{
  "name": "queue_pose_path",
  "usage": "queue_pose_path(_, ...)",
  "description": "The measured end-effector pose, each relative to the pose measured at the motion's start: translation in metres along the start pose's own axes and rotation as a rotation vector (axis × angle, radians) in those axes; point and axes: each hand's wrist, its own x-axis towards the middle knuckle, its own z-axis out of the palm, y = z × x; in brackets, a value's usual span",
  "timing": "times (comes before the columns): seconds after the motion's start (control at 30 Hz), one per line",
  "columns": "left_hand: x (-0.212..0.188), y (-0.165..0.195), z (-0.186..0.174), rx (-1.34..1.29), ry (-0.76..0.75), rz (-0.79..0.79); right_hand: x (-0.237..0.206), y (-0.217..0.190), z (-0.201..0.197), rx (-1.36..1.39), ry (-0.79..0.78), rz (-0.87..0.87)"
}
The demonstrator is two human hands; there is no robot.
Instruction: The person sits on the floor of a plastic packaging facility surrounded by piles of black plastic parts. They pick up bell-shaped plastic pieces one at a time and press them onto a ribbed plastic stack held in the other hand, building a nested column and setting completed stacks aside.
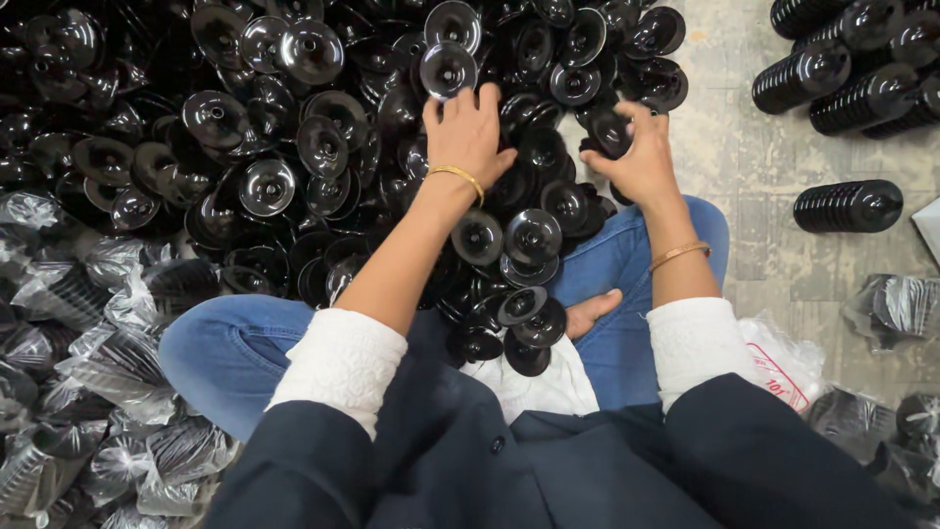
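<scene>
Hundreds of glossy black discs (294, 147) are heaped on the floor (754, 167), the pile spilling from its far left part down onto the lap of the seated person. The step in hand is judged to be gathering: loose discs are being picked from the heap and collected together. The left hand (470, 132) is laid palm-down on the pile, fingers curled over the rim of a disc (447, 69) at its fingertips; whether that disc is actually pinched cannot be told. The right hand (641, 157) is closed around a disc (609, 130) held against its fingers at the heap's right edge. Both hands rest directly on the pile, near one another, with loose discs between and beneath them.

A firm hold on one rim and a nesting of that piece against its neighbours, dish faces aligned, would seem to be called for next, since the discs are slippery and lie at all angles.

Further out, finished stacks of discs (847, 206) are laid on their sides on the bare floor toward the right edge, well apart from the hands. Crumpled clear plastic bags (88, 392) holding more discs are heaped along the near left, and others (896, 304) lie at the near right.
</scene>
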Motion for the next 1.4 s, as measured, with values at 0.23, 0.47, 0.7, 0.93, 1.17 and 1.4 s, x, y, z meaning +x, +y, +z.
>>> queue_pose_path(0.23,0.006,-0.011,-0.024,-0.688,0.238,0.124,0.002,0.008,0.007,-0.056,-0.143,0.059)
queue_pose_path(0.47,0.003,-0.019,-0.046,-0.400,0.303,0.033,0.005,-0.003,0.003,-0.107,-0.001,-0.046)
queue_pose_path(0.7,0.014,-0.008,-0.035,0.158,0.573,-0.016,0.004,-0.019,-0.002,0.083,0.049,0.108)
queue_pose_path(0.93,0.034,0.021,0.045,-0.049,0.140,0.275,0.003,-0.026,-0.001,-0.126,-0.071,-0.253)
queue_pose_path(1.17,0.030,0.009,0.070,0.113,-0.091,0.197,0.001,-0.059,-0.002,0.196,-0.396,-0.253)
queue_pose_path(1.4,0.028,-0.002,0.039,-0.302,0.221,0.094,0.002,-0.056,-0.001,0.325,-0.410,-0.006)
